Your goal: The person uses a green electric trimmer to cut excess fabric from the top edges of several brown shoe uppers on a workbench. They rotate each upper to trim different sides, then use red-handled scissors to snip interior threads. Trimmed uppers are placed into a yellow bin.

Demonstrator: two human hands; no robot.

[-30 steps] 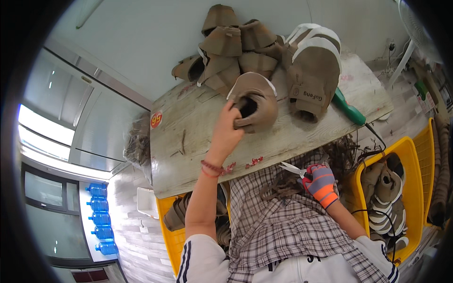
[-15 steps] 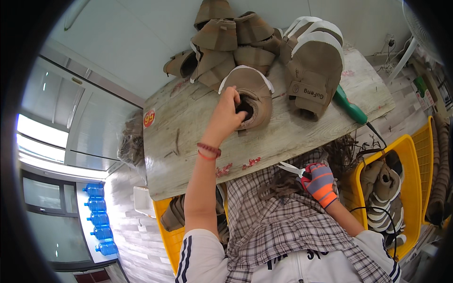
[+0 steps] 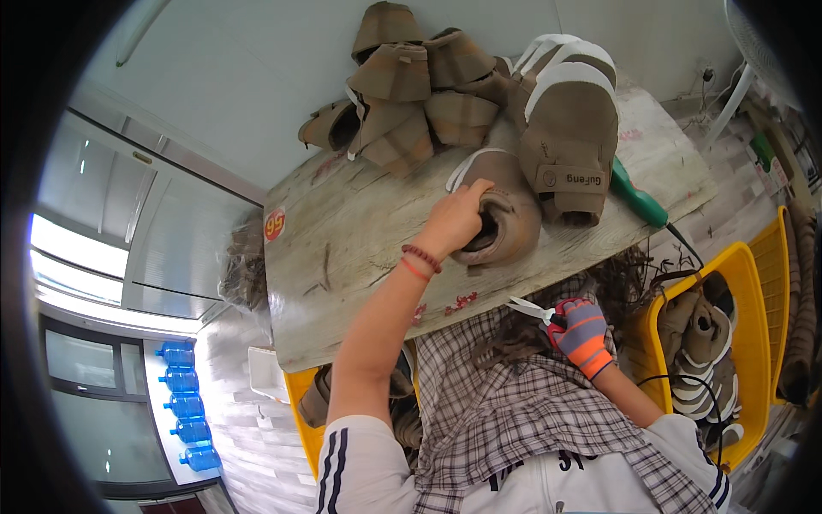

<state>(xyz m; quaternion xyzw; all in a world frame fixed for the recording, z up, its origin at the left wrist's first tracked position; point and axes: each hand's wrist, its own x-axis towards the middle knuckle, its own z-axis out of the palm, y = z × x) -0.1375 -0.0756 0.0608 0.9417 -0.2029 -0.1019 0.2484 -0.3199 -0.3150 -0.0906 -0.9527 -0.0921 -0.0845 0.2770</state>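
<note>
Brown shoe upper (image 3: pixel 517 218), gripped by the left hand (image 3: pixel 458 218) over the worktop (image 3: pixel 351 244), pointed toe-away, its long axis running near-to-far; the right hand (image 3: pixel 584 330) clasped scissors (image 3: pixel 534 308); a yellow basket (image 3: pixel 755 343) held white-edged uppers (image 3: pixel 700 347)

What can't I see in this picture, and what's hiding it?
All in the head view:
Inside of the held shoe upper: dark, and the left hand covers part of its opening.
Handles of the scissors: mostly hidden by the gloved right hand.
Far end of the green tool: behind the stacked uppers.
Left yellow crate: partly under the table.
Fan: cut off by picture's dark rim.
</note>
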